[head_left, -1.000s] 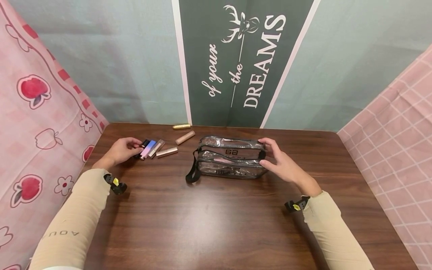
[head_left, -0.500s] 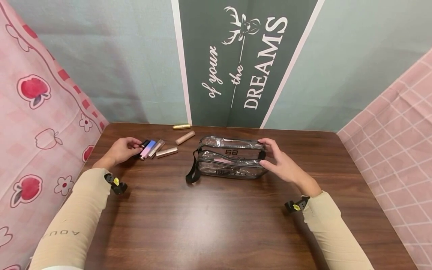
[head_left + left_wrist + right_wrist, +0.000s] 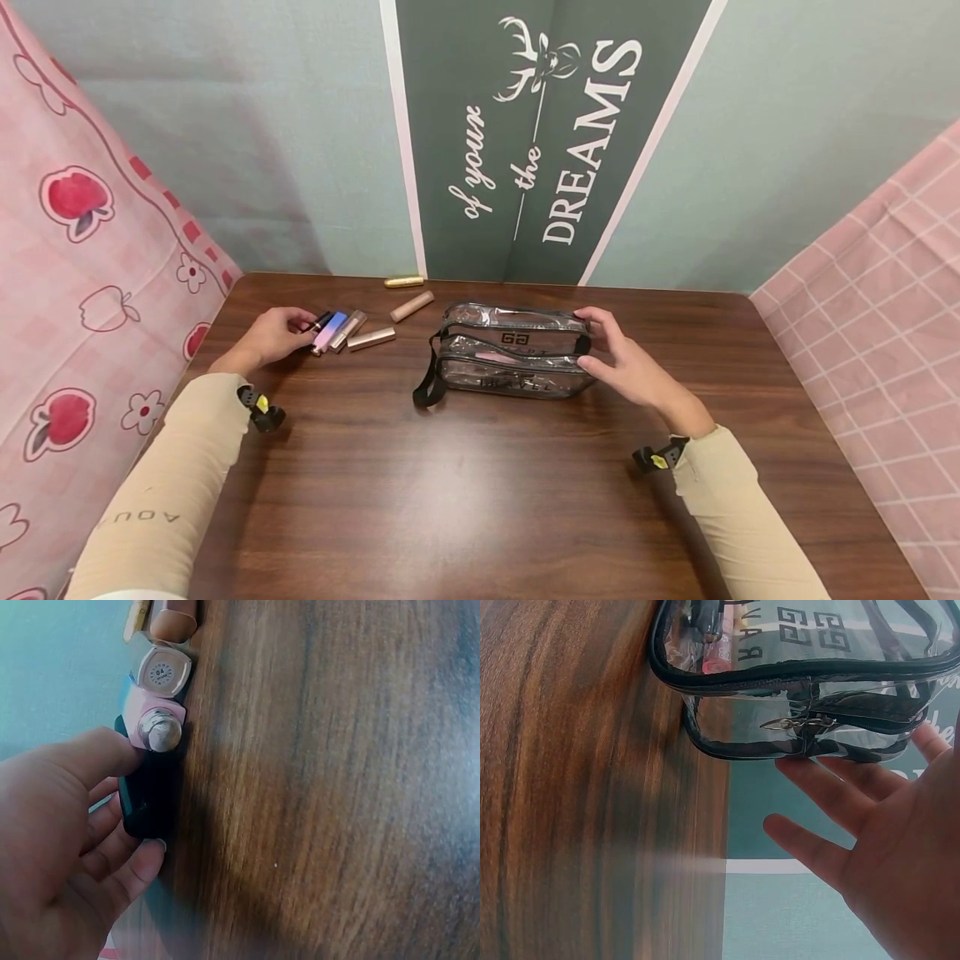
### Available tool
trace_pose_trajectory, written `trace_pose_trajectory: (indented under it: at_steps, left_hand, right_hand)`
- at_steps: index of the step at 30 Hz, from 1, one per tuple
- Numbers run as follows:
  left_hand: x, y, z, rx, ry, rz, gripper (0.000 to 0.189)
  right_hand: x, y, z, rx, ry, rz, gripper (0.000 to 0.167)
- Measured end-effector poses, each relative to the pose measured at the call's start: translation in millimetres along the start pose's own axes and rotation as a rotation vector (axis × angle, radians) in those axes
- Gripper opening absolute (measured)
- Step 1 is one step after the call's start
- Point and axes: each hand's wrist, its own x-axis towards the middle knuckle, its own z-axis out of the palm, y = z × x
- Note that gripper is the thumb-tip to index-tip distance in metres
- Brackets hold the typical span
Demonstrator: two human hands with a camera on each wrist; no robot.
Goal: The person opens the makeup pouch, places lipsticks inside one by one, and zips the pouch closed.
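Grasping: left hand (image 3: pixel 272 336) pinches black cosmetic tube (image 3: pixel 150 795) beside pink-and-blue tube (image 3: pixel 328 332), right hand (image 3: pixel 628 364) holds right end of clear plastic, black-trimmed bag (image 3: pixel 517 341). Bag sits on brown wooden desk (image 3: pixel 450 492), right of the tubes.

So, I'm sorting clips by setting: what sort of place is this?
Probably a small indoor tabletop booth, perhaps for filming, though that is a guess: a wood-grain table stands between a pink apple-print cloth and a pink grid-patterned cloth, with a "DREAMS" backdrop behind.
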Motion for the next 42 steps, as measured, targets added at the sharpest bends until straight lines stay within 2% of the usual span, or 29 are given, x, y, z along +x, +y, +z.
trace_pose_trajectory:
  at_steps: [14,28,38,42]
  left_hand:
    - [0.1,-3.7,0.3,-0.007,-0.002,0.011,0.032]
    - [-0.7,-3.3,-7.5,-0.018,0.016,0.007,0.033]
    - [-2.2,3.6,-15.0,-0.012,0.036,-0.008,0.032]
    - [-1.3,6.4,-16.0,-0.012,0.021,-0.008,0.033]
  right_hand:
    - [-3.4,-2.5,3.1,0.002,0.003,0.007,0.068]
    - [-5.0,-2.8,7.1,-0.005,0.014,0.001,0.067]
    - [-4.8,-2.3,6.5,-0.003,0.012,0.001,0.067]
    - [-5.0,-2.2,6.6,-0.001,0.012,-0.005,0.067]
